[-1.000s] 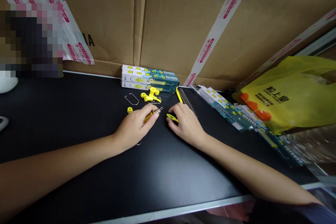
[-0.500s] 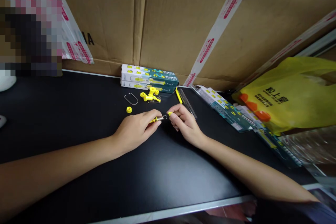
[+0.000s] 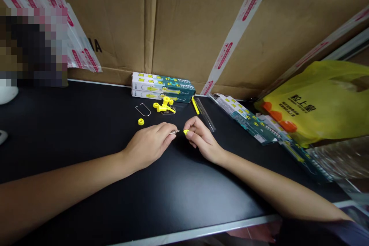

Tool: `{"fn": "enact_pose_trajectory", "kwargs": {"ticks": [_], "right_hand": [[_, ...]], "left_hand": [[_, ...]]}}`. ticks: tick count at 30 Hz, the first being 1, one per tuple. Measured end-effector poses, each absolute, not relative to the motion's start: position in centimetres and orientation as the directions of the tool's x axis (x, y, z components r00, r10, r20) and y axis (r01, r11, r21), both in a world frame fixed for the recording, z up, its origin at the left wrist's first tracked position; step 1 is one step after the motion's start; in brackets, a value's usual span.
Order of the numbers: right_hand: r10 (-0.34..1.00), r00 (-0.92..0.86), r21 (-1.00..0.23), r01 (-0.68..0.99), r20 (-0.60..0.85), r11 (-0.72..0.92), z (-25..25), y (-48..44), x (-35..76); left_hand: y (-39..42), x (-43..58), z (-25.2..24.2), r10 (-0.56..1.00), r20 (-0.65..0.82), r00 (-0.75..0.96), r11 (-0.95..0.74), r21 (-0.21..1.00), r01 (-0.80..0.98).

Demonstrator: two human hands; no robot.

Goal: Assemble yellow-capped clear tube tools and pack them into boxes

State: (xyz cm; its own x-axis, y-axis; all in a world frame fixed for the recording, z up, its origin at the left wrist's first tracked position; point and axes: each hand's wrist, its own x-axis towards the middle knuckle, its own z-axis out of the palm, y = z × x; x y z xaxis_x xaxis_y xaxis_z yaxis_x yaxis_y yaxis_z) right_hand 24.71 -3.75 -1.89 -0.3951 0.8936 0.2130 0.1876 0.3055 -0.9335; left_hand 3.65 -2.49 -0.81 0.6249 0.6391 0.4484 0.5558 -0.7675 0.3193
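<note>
Over the black table, my left hand [image 3: 152, 142] is closed on a metal spring [image 3: 174, 132]; only its looped end shows past the fingertips. My right hand [image 3: 203, 138] pinches a small yellow plastic piece [image 3: 185, 132] between thumb and fingers, a short gap from the spring's end. Beyond the hands lie a yellow ring-shaped cap [image 3: 141, 122], a bent metal wire hook [image 3: 143, 110] and a small heap of yellow plastic parts [image 3: 165, 105] with springs and wire partly under them.
Printed boxes [image 3: 163, 86] are stacked against the cardboard wall [image 3: 184, 27]. A yellow stick [image 3: 195, 105] and a clear plastic tube [image 3: 205, 115] lie right of them. Farther right are more boxes [image 3: 245, 119] and a yellow bag [image 3: 317, 103]. A pixelated area covers the upper left.
The spring has turned in my left fingers, so less of it shows and its yellow part is now hidden. My right hand has shifted slightly, showing more of the yellow piece.
</note>
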Motion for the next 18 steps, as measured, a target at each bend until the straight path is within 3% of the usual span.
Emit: {"fn": "enact_pose_trajectory", "kwargs": {"ticks": [4, 12, 18], "right_hand": [[0.878, -0.408, -0.897, 0.244, 0.25, 0.369, -1.43, -3.99, 24.54], [0.845, -0.455, -0.839, 0.313, 0.28, 0.446, -1.36, -4.44, 24.1], [0.848, -0.489, -0.892, 0.265, 0.202, 0.366, -1.12, -4.75, 24.03]], "left_hand": [[-2.73, 3.56, -0.83, 0.706, 0.422, 0.569, -0.703, 0.319, 0.636], [-2.67, 3.67, -0.85, 0.691, 0.388, 0.61, -0.719, 0.282, 0.635], [-2.57, 3.75, -0.96, 0.673, 0.361, 0.646, -0.738, 0.263, 0.622]]}}
